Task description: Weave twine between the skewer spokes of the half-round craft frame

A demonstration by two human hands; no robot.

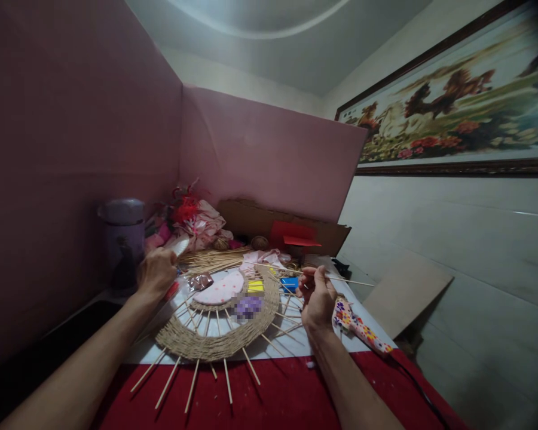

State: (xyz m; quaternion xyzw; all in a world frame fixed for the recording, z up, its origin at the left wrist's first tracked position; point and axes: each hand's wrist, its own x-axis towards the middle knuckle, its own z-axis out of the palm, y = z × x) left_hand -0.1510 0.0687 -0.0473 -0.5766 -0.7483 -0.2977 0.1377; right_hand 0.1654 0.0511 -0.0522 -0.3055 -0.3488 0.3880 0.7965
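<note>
A half-woven fan-shaped mat (219, 337) of twisted straw cord lay at the lower centre of the frame, its thin wooden spokes (192, 385) sticking out past the woven band and over the front edge of the white sheet (291, 346) onto the red cloth (278, 400) of the counter. The right hand (316, 295) sat just beside the mat's right rim, fingers pinched narrowly on a thin stick (341, 278) that ran out to the right of the frame. The left hand (156, 272) was closed at the mat's upper left edge; what it gripped could not be made out, though something red (171, 291) showed under it. Inside the arc lay a pink dotted piece (222, 289), a yellow block (255, 286) and a small blue box (289, 283). A flowered tool (361, 325) with a black cord lay right of the right hand, near the counter's right edge. Behind the mat a bundle of sticks (210, 258), pink wrappings (197, 224) and a cardboard box (269, 224) crowded the back of the counter against a pink screen (269, 149). A lidded jug (123, 239) stood at the left. Open room lay on the red cloth along the bottom of the frame, between the two forearms.
</note>
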